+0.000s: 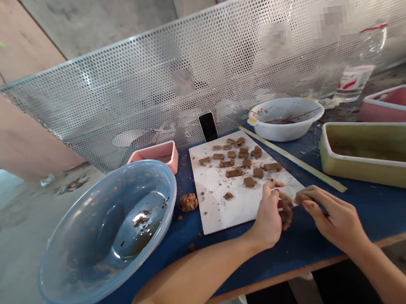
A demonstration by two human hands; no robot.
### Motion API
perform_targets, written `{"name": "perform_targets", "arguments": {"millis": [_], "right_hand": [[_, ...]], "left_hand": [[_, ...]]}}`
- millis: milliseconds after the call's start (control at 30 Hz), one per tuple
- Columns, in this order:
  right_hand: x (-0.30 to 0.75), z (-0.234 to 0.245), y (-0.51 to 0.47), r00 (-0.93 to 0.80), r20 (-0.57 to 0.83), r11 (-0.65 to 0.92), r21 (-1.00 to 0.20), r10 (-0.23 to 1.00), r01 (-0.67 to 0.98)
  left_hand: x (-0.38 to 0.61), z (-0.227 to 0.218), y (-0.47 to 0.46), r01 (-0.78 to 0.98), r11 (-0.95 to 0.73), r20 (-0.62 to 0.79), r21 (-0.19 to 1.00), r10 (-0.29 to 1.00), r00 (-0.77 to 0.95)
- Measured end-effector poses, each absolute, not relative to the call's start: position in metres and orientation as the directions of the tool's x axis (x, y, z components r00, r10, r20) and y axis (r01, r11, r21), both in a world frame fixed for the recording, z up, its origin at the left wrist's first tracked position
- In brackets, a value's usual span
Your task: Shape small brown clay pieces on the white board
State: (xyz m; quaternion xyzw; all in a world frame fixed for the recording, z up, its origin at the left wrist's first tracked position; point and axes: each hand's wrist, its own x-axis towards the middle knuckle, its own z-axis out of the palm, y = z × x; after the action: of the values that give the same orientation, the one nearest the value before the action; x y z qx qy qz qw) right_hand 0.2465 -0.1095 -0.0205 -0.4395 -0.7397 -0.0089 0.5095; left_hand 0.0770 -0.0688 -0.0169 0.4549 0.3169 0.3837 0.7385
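Note:
Over the front right corner of a white board (219, 210), my two hands are close together, their fingertips smeared brown. The fingers of my left hand (272, 215) are curled inward; what they hold, if anything, I cannot make out. My right hand (332, 214) is closed in a pinch, with a small piece of brown clay (300, 197) seeming to show at its fingertips. Several small shaped clay pieces (233, 173) lie spread on the board, some oblong and some blocky. Loose crumbs (228, 196) are scattered among them.
Left of the board stand a large blue basin (68, 241) with murky water, a clay lump (188, 202) and a pink tray (173, 158). A phone (208, 126) leans behind. On the right are a flat strip (303, 165), a white basin (287, 132), a green planter (378, 165) and a bottle (355, 80).

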Motion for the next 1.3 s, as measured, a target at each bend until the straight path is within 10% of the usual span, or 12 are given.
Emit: {"name": "perform_targets", "arguments": {"millis": [567,900,1300], "right_hand": [[0.254,-0.063,-0.102,0.195,0.694,0.467,-0.638,0.693,0.612],[0.249,-0.039,-0.106,0.004,0.777,0.509,-0.416,0.629,0.754],[0.252,-0.030,-0.112,0.033,0.755,0.498,-0.463,0.655,0.733]], "left_hand": [[0.076,-0.023,-0.064,-0.287,0.245,-0.065,0.926,0.853,0.517],[0.077,-0.025,-0.062,-0.290,0.266,-0.079,0.919,0.846,0.527],[0.076,-0.028,-0.064,-0.264,0.205,-0.032,0.943,0.843,0.537]]}}
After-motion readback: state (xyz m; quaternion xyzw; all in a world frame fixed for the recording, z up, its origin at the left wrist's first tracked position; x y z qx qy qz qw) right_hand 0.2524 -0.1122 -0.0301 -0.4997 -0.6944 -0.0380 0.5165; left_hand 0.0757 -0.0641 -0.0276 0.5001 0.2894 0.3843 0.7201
